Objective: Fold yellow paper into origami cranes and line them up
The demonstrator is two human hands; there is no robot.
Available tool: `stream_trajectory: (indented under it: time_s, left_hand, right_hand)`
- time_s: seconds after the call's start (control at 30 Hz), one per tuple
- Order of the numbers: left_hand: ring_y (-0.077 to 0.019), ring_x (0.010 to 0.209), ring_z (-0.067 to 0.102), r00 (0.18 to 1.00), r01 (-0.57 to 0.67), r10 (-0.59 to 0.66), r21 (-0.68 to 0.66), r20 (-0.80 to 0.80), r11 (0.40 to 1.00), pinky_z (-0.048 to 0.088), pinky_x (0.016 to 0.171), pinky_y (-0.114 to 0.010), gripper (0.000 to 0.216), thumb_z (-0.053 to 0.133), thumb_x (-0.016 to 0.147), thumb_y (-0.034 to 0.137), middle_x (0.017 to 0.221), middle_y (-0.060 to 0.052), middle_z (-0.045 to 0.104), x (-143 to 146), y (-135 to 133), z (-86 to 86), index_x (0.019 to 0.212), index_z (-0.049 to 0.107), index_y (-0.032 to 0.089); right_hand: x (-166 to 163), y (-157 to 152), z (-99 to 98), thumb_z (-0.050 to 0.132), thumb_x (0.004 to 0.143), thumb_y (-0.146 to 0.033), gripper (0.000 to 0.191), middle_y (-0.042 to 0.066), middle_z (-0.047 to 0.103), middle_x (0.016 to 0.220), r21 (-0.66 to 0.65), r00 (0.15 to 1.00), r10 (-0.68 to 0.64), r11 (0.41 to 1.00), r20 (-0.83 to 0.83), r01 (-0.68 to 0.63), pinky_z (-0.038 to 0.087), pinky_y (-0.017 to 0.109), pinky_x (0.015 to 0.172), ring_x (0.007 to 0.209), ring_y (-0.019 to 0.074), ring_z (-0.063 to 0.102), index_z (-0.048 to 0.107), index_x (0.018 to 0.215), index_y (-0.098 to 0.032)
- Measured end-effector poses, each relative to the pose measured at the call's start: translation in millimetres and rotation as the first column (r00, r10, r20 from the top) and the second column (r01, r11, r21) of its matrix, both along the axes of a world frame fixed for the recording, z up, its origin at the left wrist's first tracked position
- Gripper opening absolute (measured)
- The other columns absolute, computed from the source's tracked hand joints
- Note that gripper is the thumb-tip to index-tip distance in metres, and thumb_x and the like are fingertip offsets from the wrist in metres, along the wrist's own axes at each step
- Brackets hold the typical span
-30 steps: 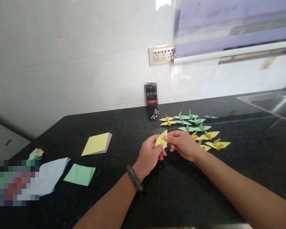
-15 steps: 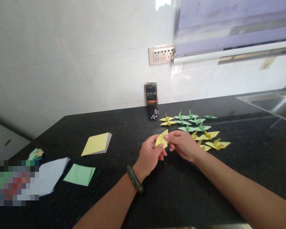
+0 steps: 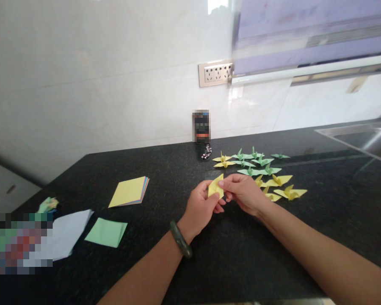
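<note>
A small yellow folded origami paper [image 3: 215,187] is held above the dark counter between both hands. My left hand [image 3: 200,206] pinches its lower left side, thumb on top, with other fingers curled beneath. My right hand [image 3: 243,192] grips the upper right edge between thumb and fingers. Just beyond and beside my right hand lie several finished paper cranes, among them a green crane [image 3: 250,171] and a yellow crane [image 3: 291,192]. Part of the yellow group is hidden behind my right hand.
Left on the counter [image 3: 152,262] are a stack of coloured square paper [image 3: 128,191], a folded green sheet [image 3: 106,232] and white paper [image 3: 70,233]. Crumpled paper [image 3: 47,205] lies farther left. A blurred-out phone-like object [image 3: 201,126] leans on the wall; a sink [image 3: 365,135] is at right.
Almost nothing differs. The yellow paper and the left hand's fingers have shifted very slightly; both hands keep their hold.
</note>
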State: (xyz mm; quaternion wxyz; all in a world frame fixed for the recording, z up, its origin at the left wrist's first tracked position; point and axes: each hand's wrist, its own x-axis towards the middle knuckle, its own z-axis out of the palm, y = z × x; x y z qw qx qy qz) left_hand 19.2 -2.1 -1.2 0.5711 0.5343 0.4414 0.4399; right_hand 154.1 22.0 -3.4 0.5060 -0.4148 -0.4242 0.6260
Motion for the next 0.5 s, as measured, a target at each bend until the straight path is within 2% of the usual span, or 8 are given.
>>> stream_trajectory:
  time_s: [0.1,0.2,0.5]
  left_hand:
    - [-0.0076,0.047,0.053,0.999,-0.03,0.031,0.019,-0.043,0.999,0.045,0.046,-0.02,0.026,0.057,0.073,0.026,0.066,-0.001,0.061,0.1,-0.2,-1.5,0.094,0.051,0.012]
    - [-0.0076,0.046,0.053,0.996,-0.065,0.066,0.027,-0.065,0.998,0.044,0.044,-0.019,0.023,0.058,0.073,0.026,0.063,0.0,0.06,-0.3,0.6,-2.6,0.091,0.053,0.012]
    - [-0.006,0.04,0.048,0.997,-0.066,0.066,-0.002,-0.044,0.998,0.039,0.039,-0.017,0.017,0.058,0.072,0.024,0.055,0.002,0.056,-1.6,1.7,0.1,0.083,0.054,0.012]
  right_hand:
    - [-1.0,-1.1,-0.8,0.079,0.051,-0.032,0.029,-0.003,0.053,0.04,0.022,0.998,-0.009,1.0,0.068,0.008,0.034,0.018,0.037,0.035,0.0052,0.044,0.058,0.054,-0.012]
    - [-2.3,-2.3,-0.6,0.078,0.051,-0.033,0.029,-0.003,0.053,0.041,0.035,0.994,-0.022,0.999,0.108,0.019,0.034,0.018,0.037,0.036,0.0052,0.044,0.057,0.053,-0.013]
    - [-2.6,-1.7,0.3,0.079,0.049,-0.031,0.027,-0.003,0.057,0.05,0.055,0.996,-0.029,0.998,0.084,0.024,0.036,0.018,0.038,0.037,0.0042,0.044,0.06,0.058,-0.013]
